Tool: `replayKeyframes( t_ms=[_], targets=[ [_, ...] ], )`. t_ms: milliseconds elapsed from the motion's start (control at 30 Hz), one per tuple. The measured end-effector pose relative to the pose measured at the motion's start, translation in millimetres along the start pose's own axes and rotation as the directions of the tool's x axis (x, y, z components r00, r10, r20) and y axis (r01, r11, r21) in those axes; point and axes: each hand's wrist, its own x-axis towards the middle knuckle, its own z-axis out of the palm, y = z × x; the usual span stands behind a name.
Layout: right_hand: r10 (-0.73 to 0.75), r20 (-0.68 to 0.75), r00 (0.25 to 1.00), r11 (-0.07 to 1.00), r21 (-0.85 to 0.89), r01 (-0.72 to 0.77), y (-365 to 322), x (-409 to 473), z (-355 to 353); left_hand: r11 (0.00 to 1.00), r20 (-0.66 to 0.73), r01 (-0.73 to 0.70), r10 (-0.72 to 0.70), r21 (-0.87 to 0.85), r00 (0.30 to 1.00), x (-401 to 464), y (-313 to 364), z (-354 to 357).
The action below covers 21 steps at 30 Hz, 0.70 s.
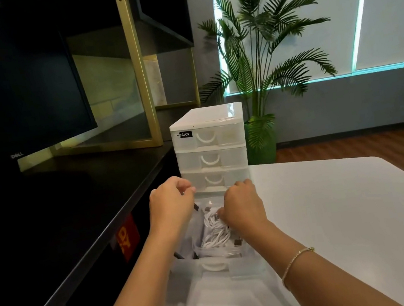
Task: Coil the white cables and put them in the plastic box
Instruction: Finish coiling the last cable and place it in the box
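Note:
A translucent white plastic drawer box (208, 135) stands at the white table's far left corner, its bottom drawer (213, 267) pulled out toward me. White cables (215, 232) with metal plugs lie bundled inside that drawer. My right hand (242, 206) reaches into the drawer, fingers curled on the top of the cable bundle. My left hand (170, 203) hovers over the drawer's far left corner, fingers pinched together near the box front; what it pinches is hidden.
The white table (338, 210) stretches to my right. A black desk (59, 216) with a dark monitor (11, 91) runs along the left. A gold-framed shelf (138, 64) and a potted palm (258, 50) stand behind the box.

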Motion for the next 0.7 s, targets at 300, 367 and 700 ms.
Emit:
replayKeyframes(
  t_ms=[300,367,700],
  targets=[
    [0.000,0.043,0.999,0.991,-0.130,0.006,4.3,2.3,-7.6,0.994,-0.011,0.024,-0.023,0.106,1.000,0.2,-2.8,3.5],
    [-0.004,0.042,0.999,0.996,-0.093,0.007,6.3,1.6,-8.9,0.982,0.012,0.044,-0.047,0.183,0.999,-0.1,-1.4,2.2],
    [0.153,0.071,0.986,0.934,0.317,-0.167,15.4,-3.5,-34.6,0.842,0.094,0.129,-0.207,0.523,0.974,-6.8,2.5,-4.4]
  ],
)
